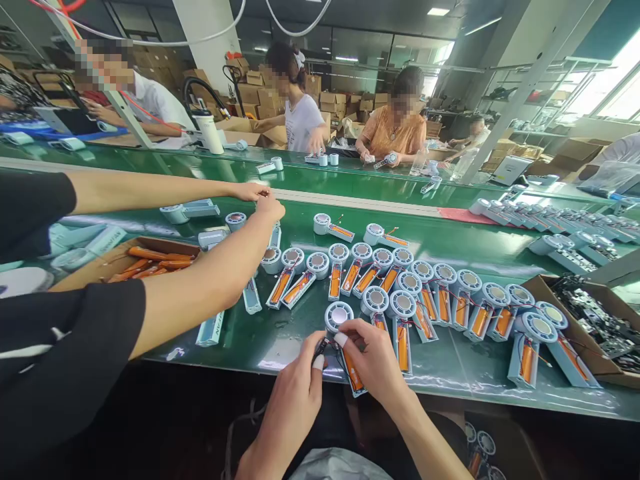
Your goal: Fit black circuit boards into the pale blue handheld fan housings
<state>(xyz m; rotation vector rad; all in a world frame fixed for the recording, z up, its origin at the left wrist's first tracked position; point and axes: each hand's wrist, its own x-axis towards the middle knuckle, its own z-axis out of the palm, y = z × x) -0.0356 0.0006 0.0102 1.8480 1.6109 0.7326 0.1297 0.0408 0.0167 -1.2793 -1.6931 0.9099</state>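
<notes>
Near the front edge of the green table, both my hands meet at a light-blue handheld fan (339, 316) whose open handle shows an orange battery. My left hand (299, 387) pinches a small dark part with thin wires beside the fan's neck. My right hand (373, 360) has its fingers closed on the fan around the neck and upper handle, hiding part of it. White covers are on some of my fingertips. Just behind and to the right, many similar fans (402, 305) lie with batteries and wires exposed.
Another person's arms (200, 273) reach in from the left over the table. A carton of orange batteries (107, 261) stands at left, a carton of dark parts (600, 320) at right. More fans (565, 220) line the right back. Several people sit across the green work surface (350, 183).
</notes>
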